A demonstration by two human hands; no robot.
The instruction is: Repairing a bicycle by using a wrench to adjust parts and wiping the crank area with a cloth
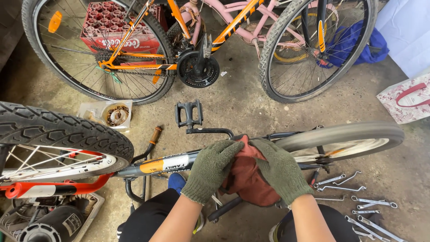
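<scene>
Seen from above, both gloved hands press on a rust-red rag [247,177] bunched over the middle of an upturned bicycle frame [163,165], roughly where the crank sits. The left hand [211,168], in an olive knit glove, lies on the rag's left edge with its fingers curled over the cloth and pointing up and to the right; it is grasping the fabric rather than lying flat. The right hand [280,168], gloved the same way, covers the rag's right side with fingers angled up and to the left, also closed onto the cloth, so the two hands meet near the top of the bundle, about equally near it. The frame tube runs nearly level from left to right, its long axis crossing under both hands, with the rag directly beneath the palms and just ahead of the person's knees. A black pedal [188,113] on its crank arm rises beyond the rag, away from the person. To the left is a knobby front tyre [67,130] above a red fork [53,188]; to the right a blurred rear wheel [345,136], apparently spinning. On the concrete floor [251,101] at the right lie several spanners [358,201], near the right forearm but apart from it. An orange bicycle [148,45] and a pink one stand behind, with a red crate [118,27] past them
</scene>
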